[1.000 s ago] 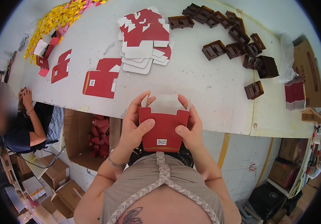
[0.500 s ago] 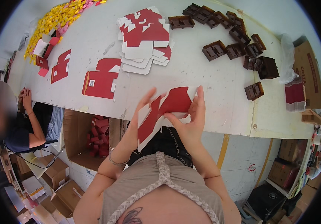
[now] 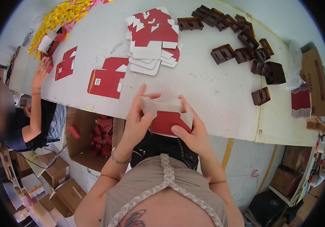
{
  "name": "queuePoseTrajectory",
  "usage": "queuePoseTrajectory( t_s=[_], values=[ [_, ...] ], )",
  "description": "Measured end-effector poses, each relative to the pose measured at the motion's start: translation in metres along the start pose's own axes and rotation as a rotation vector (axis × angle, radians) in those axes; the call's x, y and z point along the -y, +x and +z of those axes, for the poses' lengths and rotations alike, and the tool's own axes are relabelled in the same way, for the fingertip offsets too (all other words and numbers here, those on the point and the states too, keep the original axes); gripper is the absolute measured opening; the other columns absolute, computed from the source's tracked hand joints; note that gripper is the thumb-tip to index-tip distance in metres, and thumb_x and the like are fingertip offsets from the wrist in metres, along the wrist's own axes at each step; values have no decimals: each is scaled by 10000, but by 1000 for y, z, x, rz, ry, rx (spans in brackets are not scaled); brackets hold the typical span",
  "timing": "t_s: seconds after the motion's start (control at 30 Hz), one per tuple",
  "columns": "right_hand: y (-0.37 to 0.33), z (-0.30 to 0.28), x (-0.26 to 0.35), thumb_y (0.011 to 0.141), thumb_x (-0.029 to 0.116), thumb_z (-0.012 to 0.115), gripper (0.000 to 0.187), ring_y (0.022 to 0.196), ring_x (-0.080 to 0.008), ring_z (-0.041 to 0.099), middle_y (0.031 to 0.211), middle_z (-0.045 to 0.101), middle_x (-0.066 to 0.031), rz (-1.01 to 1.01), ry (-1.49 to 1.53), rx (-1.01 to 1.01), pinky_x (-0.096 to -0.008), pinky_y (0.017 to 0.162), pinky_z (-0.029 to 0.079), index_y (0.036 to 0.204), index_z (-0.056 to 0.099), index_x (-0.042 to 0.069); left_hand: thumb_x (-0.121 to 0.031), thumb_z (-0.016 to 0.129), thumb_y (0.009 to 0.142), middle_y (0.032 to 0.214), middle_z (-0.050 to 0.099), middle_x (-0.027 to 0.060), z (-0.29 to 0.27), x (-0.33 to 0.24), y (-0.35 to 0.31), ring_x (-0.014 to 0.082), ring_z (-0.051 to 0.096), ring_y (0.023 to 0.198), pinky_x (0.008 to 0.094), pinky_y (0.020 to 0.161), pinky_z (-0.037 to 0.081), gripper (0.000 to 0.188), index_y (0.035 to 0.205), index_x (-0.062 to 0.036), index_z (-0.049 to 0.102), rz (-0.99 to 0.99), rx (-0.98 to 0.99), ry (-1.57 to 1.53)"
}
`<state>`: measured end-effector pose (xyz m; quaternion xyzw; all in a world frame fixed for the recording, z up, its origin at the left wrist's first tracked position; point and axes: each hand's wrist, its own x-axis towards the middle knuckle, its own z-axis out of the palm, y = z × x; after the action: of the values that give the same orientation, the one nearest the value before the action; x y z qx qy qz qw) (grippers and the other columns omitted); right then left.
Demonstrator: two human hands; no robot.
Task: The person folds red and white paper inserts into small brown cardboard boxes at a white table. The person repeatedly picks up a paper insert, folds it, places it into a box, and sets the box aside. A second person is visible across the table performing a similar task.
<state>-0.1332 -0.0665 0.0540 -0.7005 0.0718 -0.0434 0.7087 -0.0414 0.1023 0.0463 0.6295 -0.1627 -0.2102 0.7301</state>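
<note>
Between my two hands, over the table's near edge, is a small red and white carton [image 3: 166, 122], opened out with white flaps standing up at its top. My right hand [image 3: 193, 133] grips its right side, thumb pressed on the red front panel. On the other side my left hand [image 3: 138, 114] holds the left wall with the thumb close to the panel, while its upper fingers are spread and slightly blurred. Flat red carton blanks [image 3: 155, 34] lie in a stack beyond my hands, with one single blank [image 3: 107, 80] to their left.
Dark brown plastic trays [image 3: 223, 53] are scattered at the far right. Yellow wrapped pieces [image 3: 56, 22] are heaped at the far left, near a co-worker's hand [image 3: 41, 72] at an open red box. Below the table, a cardboard box [image 3: 81, 145] contains red cartons; a blurred red piece hangs above it.
The carton has gone from a partly folded sheet to an opened box shape, turned and lower between my hands. The co-worker's arm has reached forward to the red box.
</note>
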Motion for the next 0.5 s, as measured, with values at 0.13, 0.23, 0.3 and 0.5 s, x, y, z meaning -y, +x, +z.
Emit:
queuePoseTrajectory(
  t_s=[0.13,0.23,0.3,0.5],
  values=[
    [-4,0,6,754,92,775,662,1113,-166,512,1180,534,-89,38,206,-86,-299,899,452,1297,399,57,-405,489,779,1460,338,192,17,-21,-11,249,450,1250,376,1042,368,815,1444,19,283,-191,188,-402],
    [-18,9,6,762,74,764,459,1038,-125,511,1095,525,-51,125,307,-102,-293,890,439,1121,479,62,-459,465,853,1135,537,107,20,-1,-29,193,523,1061,322,947,413,748,1391,50,356,-131,-91,-256],
    [-25,14,-11,771,70,754,385,1011,-122,511,1059,530,-42,102,311,-114,-287,894,422,1054,493,62,-431,503,881,961,559,62,18,15,-37,163,536,961,291,878,437,700,1373,52,378,-130,-176,-272],
    [-46,9,-47,855,77,655,141,958,-123,513,1019,549,-41,297,526,-41,-261,869,406,886,519,60,-267,639,897,696,538,-13,12,33,-51,97,519,747,195,687,444,565,1313,31,397,-175,4,-648]
  ],
)
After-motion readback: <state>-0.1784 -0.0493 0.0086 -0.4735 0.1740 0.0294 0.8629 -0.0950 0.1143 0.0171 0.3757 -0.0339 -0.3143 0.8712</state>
